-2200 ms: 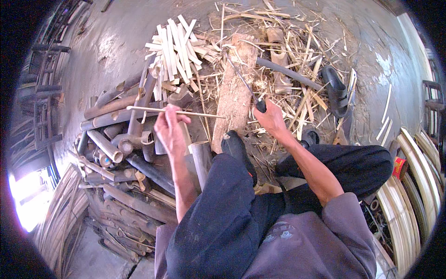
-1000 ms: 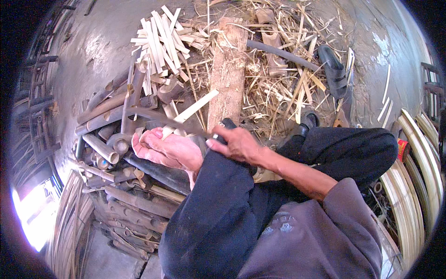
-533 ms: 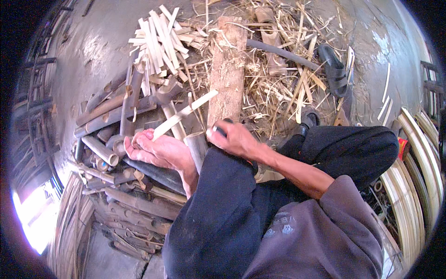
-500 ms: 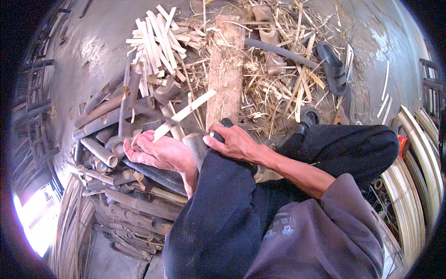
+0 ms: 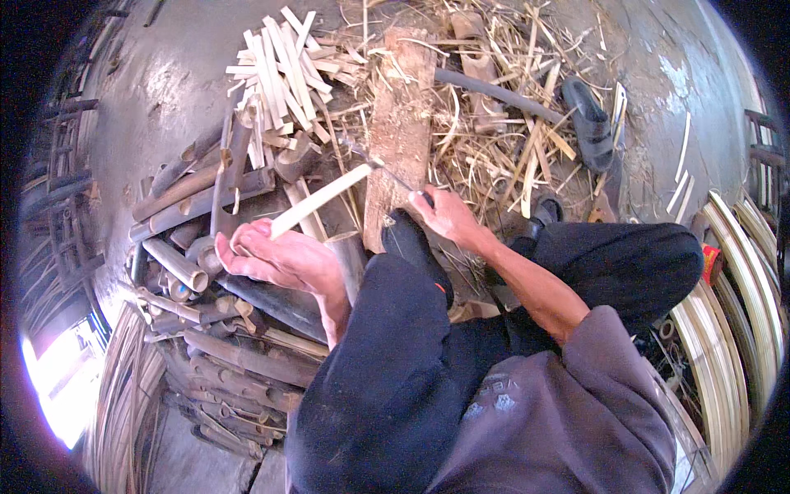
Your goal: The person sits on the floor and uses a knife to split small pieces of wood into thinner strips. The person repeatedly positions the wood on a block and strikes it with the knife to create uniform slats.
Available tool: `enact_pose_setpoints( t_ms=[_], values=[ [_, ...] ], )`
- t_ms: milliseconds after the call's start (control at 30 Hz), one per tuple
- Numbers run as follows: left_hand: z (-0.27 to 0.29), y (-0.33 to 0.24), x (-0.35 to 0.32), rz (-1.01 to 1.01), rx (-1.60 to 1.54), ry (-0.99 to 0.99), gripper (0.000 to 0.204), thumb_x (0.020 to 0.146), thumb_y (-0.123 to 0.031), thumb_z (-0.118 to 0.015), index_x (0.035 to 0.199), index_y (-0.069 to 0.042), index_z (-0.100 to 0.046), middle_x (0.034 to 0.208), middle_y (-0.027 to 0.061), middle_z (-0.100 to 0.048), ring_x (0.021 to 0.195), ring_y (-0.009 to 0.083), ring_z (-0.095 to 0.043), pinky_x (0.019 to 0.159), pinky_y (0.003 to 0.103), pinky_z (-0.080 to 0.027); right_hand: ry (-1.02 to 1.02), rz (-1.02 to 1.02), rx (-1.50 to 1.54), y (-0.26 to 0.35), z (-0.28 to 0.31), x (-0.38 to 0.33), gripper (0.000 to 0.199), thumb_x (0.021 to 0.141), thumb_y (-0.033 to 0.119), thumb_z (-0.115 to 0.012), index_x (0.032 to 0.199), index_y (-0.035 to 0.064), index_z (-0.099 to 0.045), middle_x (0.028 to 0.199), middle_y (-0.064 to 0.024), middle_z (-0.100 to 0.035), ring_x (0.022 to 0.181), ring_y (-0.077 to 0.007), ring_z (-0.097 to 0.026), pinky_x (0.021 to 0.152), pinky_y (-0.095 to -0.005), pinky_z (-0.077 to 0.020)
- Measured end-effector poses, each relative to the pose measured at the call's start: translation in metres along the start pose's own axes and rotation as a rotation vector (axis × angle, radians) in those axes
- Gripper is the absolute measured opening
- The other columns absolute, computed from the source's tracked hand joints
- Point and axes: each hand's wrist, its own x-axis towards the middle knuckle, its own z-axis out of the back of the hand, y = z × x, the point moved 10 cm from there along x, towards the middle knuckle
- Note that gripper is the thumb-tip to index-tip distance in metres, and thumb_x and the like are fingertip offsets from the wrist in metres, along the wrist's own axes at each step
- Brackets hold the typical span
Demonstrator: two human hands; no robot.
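My left hand point(image 5: 284, 262) is closed on the near end of a pale bamboo strip point(image 5: 322, 199), which slants up and to the right over the dark ground. In my right hand point(image 5: 451, 221) is a knife point(image 5: 398, 179) with a dark handle, its thin blade pointing up and left. The blade meets or passes by the far end of the strip; whether it touches cannot be told. Beneath that end lies a rough wooden board point(image 5: 399, 123) strewn with shavings.
Cut strips point(image 5: 284, 70) are heaped at the far left. Bamboo tubes point(image 5: 202, 206) pile up beside my left arm. Shavings point(image 5: 477, 156) cover the ground right of the board, near a sandal point(image 5: 589, 123). Long split bamboo point(image 5: 716, 346) stands at the right.
My right hand has moved away from my knee, up and to the right. The knife has shifted from near my left hand to the strip's far end.
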Motion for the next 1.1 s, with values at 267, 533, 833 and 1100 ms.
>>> enact_pose_setpoints(
  t_ms=[267, 533, 833, 1100],
  values=[
    [-0.003, -0.003, 0.004, 0.027, -0.08, 0.048, 0.041, 0.095, -0.015, -0.05, 0.13, -0.005, -0.033, 0.081, 0.0014, -0.038, 0.078, 0.0139, -0.038, 0.075, 0.029, -0.034, 0.061, 0.076, 0.003, 0.061, -0.003, 0.001, 0.05, 0.091, 0.053, -0.051, 0.099, 0.0043, -0.061, 0.079, -0.0244, -0.065, 0.078, -0.0445, -0.064, 0.068, -0.0525, -0.0494],
    [0.004, -0.003, -0.002, -0.048, -0.043, 0.057, 0.037, 0.096, -0.013, -0.048, 0.129, -0.005, -0.034, 0.08, 0.0016, -0.038, 0.077, 0.0134, -0.038, 0.074, 0.031, -0.035, 0.112, 0.115, -0.012, 0.036, -0.009, 0.009, 0.056, 0.092, 0.056, -0.046, 0.109, 0.0048, -0.06, 0.079, -0.0261, -0.065, 0.079, -0.0452, -0.064, 0.072, -0.0519, -0.0506],
    [0.003, -0.002, -0.001, -0.082, -0.129, 0.063, 0.041, 0.094, -0.012, -0.048, 0.131, -0.004, -0.032, 0.08, 0.0029, -0.04, 0.076, 0.0129, -0.038, 0.072, 0.03, -0.035, -0.026, -0.042, 0.044, -0.016, -0.003, 0.018, 0.051, 0.093, 0.05, -0.048, 0.103, 0.0009, -0.059, 0.077, -0.0274, -0.064, 0.08, -0.0465, -0.063, 0.073, -0.0516, -0.0498],
    [0.014, 0.0, -0.002, -0.111, -0.074, 0.004, 0.037, 0.094, -0.013, -0.047, 0.127, -0.002, -0.035, 0.079, 0.0026, -0.038, 0.073, 0.0132, -0.038, 0.069, 0.029, -0.035, -0.053, -0.03, -0.034, -0.01, -0.001, 0.014, 0.053, 0.093, 0.052, -0.048, 0.108, 0.0033, -0.06, 0.081, -0.0283, -0.064, 0.08, -0.0465, -0.063, 0.074, -0.0533, -0.0495]
  ],
)
